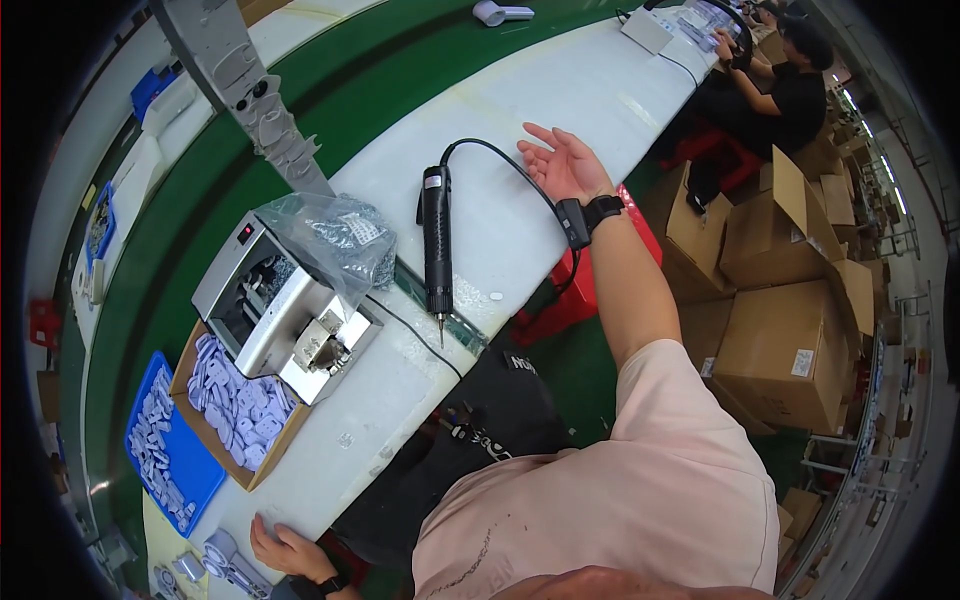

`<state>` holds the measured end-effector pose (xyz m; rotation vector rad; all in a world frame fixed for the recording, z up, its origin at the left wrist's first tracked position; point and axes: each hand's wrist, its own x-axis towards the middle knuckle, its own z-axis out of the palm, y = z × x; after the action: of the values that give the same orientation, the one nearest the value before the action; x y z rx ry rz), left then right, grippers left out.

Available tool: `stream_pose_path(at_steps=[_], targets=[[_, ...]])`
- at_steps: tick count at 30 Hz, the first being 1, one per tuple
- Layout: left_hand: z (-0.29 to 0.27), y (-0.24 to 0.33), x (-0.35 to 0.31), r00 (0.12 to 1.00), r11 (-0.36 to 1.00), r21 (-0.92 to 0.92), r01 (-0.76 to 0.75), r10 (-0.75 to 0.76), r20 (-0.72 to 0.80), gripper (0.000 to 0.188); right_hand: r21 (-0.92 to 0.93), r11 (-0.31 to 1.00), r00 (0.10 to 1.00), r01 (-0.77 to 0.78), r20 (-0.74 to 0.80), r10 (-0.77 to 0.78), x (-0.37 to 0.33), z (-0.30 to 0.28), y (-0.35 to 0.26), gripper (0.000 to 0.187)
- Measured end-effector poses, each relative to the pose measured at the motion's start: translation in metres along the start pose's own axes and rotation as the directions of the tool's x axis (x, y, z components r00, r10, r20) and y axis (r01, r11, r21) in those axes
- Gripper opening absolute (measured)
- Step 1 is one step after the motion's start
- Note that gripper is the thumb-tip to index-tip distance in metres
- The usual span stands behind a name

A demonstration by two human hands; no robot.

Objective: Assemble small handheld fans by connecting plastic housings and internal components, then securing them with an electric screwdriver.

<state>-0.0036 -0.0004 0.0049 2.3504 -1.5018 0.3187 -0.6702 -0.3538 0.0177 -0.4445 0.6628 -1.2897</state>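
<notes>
My right hand (562, 168) is over the white bench, palm turned up and fingers spread, holding nothing. A black device is strapped at its wrist. My left hand (285, 548) rests at the bench's near edge, lower left, fingers stretched out and nothing seen in them. Beside it lie pale lavender plastic parts (226, 560). Between the hands, a black electric screwdriver (437, 240) points its bit toward me, touched by neither hand. To its left stands a silver screw feeder (290, 320), with a clear plastic bag of screws (362, 238) behind it.
A cardboard box (182, 388) of lavender parts and a blue tray (208, 478) of smaller ones stand left of the feeder. A metal post (245, 85) rises behind. Open cartons (785, 350) and a red stool (640, 225) are at right; another person (770, 95) sits farther along.
</notes>
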Motion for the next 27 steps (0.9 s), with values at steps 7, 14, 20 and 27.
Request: stream_pose_path(at_steps=[7,14,20,27], targets=[[0.007,0.005,0.007,1.0,0.999,-0.037,-0.014,0.013,-0.023,0.039,0.0,1.0,1.0,0.03,0.004,-0.03,-0.004,-0.007,-0.005,0.055],[0.005,-0.006,-0.008,0.997,0.993,-0.117,0.014,-0.022,-0.068,0.042,0.039,0.999,0.984,-0.02,0.177,0.013,0.022,-0.049,0.0,0.056],[-0.01,0.027,0.009,0.997,0.994,-0.11,0.012,-0.02,-0.073,0.038,-0.086,0.995,0.947,-0.049,0.313,0.074,0.018,-0.097,-0.039,0.065],[-0.011,0.018,0.002,0.994,0.995,-0.087,0.045,-0.053,-0.093,0.038,-0.133,0.99,0.947,-0.049,0.309,0.089,0.033,-0.08,-0.029,0.064]])
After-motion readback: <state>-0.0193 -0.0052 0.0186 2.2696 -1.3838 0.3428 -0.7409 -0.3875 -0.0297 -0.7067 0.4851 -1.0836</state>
